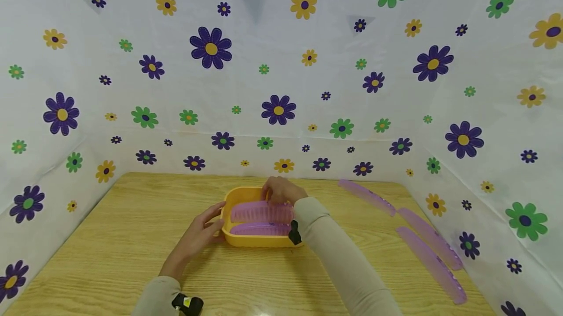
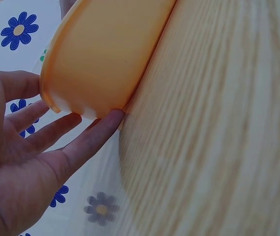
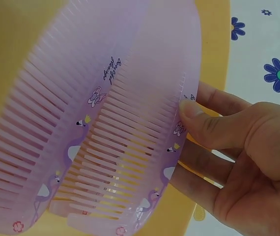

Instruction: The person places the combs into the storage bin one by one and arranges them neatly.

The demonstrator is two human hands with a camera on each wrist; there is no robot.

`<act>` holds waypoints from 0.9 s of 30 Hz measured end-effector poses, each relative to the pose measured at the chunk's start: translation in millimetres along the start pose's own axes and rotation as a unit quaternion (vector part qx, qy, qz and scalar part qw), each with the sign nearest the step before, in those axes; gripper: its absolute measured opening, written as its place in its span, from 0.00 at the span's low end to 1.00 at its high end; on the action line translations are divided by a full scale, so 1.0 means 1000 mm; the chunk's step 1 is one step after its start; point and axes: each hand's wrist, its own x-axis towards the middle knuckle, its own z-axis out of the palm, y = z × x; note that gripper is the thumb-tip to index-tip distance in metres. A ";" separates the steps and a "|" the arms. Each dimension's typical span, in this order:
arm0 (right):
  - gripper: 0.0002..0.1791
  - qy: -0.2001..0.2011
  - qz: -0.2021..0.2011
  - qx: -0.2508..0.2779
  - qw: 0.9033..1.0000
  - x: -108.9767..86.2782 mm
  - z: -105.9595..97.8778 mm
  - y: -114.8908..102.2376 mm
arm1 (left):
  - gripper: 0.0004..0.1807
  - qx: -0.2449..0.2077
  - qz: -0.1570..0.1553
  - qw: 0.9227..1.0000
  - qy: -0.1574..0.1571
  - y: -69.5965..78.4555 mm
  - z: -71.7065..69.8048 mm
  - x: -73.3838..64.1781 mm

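Right hand pinches flamingo-print comb by its spine inside yellow plastic tub, beside second comb. Left hand, fingers extended, touches tub's end wall.

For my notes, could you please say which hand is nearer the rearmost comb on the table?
Right: the right hand holds another comb left of the rearmost comb; the left hand touches the yellow tub, farther left.
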 end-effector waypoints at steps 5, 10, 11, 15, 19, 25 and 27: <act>0.08 0.003 0.016 0.005 1.000 0.001 0.000 -0.001 | 0.30 0.000 0.002 1.000 -0.002 0.000 -0.001 0.000; 0.07 0.003 0.026 0.017 1.000 0.001 -0.001 0.000 | 0.30 0.002 0.001 1.000 0.000 0.000 0.000 0.001; 0.07 0.001 0.029 0.023 0.999 0.000 -0.002 0.000 | 0.30 0.002 0.001 1.000 -0.001 0.000 0.000 0.001; 0.07 -0.003 0.038 0.042 0.998 0.000 -0.003 0.000 | 0.31 0.004 -0.002 1.000 0.002 0.000 0.001 0.000; 0.07 -0.006 0.045 0.053 0.998 0.000 -0.004 0.000 | 0.30 0.003 -0.004 1.000 0.005 0.001 0.001 0.000; 0.07 -0.011 0.058 0.060 0.996 0.001 -0.003 0.000 | 0.30 0.000 -0.003 1.000 0.002 0.001 0.000 0.000; 0.08 -0.014 0.061 0.062 0.996 0.001 -0.002 0.000 | 0.30 -0.001 -0.003 1.000 0.003 0.000 0.000 0.000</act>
